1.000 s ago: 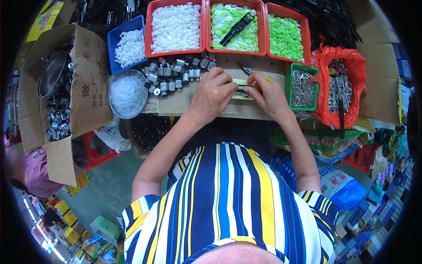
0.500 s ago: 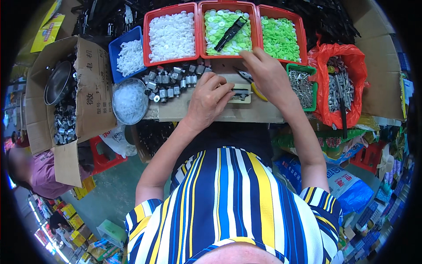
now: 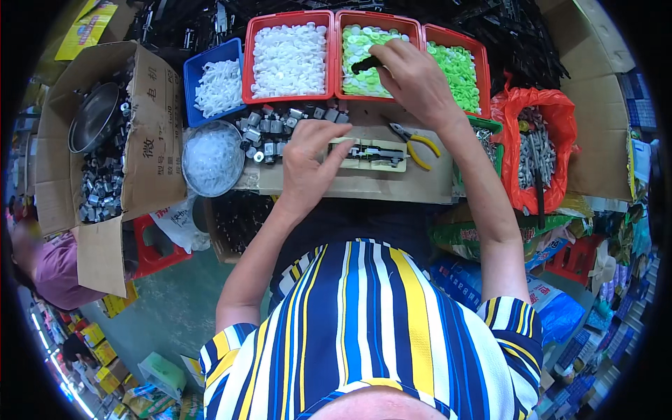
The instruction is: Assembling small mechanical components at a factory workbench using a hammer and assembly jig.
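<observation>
My right hand (image 3: 413, 80) is closed on a long black plastic part (image 3: 365, 65), lifted above the red bin of pale green and white discs (image 3: 357, 84); its fingers hide much of the part. My left hand (image 3: 305, 162) is beside the left end of a cream-coloured fixture (image 3: 383, 166), thumb and index finger apart with nothing seen between them. In the fixture lies a narrow black and metal assembly (image 3: 378, 152). Whether the left fingertips touch the fixture is unclear. Yellow-handled pliers (image 3: 423, 148) lie just right of it.
Left of the hands are small silver motors (image 3: 269, 126), a bowl of clear pieces (image 3: 212, 159), a blue bin (image 3: 213, 66) and a motor carton (image 3: 150, 126). A red bin of white discs (image 3: 292, 59), a green wire-part basket (image 3: 483, 126) and a red-bagged bin (image 3: 539, 150) surround the cardboard-covered worktop.
My right hand has moved up and left and taken the black part from the discs. My left hand has drawn left off the fixture, its fingers parting, exposing more of the assembly.
</observation>
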Demonstrator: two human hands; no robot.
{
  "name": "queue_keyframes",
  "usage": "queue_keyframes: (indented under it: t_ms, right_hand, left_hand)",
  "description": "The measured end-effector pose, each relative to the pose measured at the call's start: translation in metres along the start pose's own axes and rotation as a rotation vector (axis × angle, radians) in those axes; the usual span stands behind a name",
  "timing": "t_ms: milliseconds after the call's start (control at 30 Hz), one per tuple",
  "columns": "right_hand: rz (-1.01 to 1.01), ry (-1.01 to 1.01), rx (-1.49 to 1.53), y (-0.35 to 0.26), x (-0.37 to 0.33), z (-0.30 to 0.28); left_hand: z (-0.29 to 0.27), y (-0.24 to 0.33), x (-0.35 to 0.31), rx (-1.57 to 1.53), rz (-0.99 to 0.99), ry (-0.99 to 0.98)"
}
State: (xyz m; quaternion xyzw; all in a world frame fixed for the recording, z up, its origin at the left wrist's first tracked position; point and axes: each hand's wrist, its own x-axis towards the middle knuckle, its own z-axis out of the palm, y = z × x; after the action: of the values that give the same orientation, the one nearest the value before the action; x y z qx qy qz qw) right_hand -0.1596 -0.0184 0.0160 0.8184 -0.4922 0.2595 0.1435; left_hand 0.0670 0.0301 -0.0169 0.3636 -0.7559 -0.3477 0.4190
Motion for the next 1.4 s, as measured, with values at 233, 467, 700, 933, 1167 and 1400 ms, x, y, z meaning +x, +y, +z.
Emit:
queue_keyframes:
  t_ms: [233, 467, 700, 933, 1167, 1400]
  right_hand:
    - [0.635, 0.148, 1.366, -0.063, -0.023, -0.036]
    - [0.710, -0.075, 1.149, -0.058, -0.064, -0.048]
    - [0.338, -0.082, 0.554, -0.067, -0.080, -0.042]
    - [0.358, -0.101, 0.528, -0.071, -0.092, -0.017]
    - [0.378, -0.185, 0.491, -0.078, -0.089, -0.008]
    - [0.363, -0.205, 0.456, -0.080, -0.090, -0.004]
  left_hand:
    - [-0.001, 0.005, 0.012, -1.178, -0.635, 0.013]
    - [0.002, 0.003, 0.000, -0.884, -0.624, 0.021]
    - [0.008, 0.010, -0.008, -0.628, -0.616, -0.084]
    - [-0.006, -0.003, -0.011, -0.408, -0.387, 0.111]
    - [-0.009, -0.007, -0.015, -0.378, -0.351, 0.158]
    - [-0.008, -0.016, -0.021, -0.345, -0.363, 0.136]
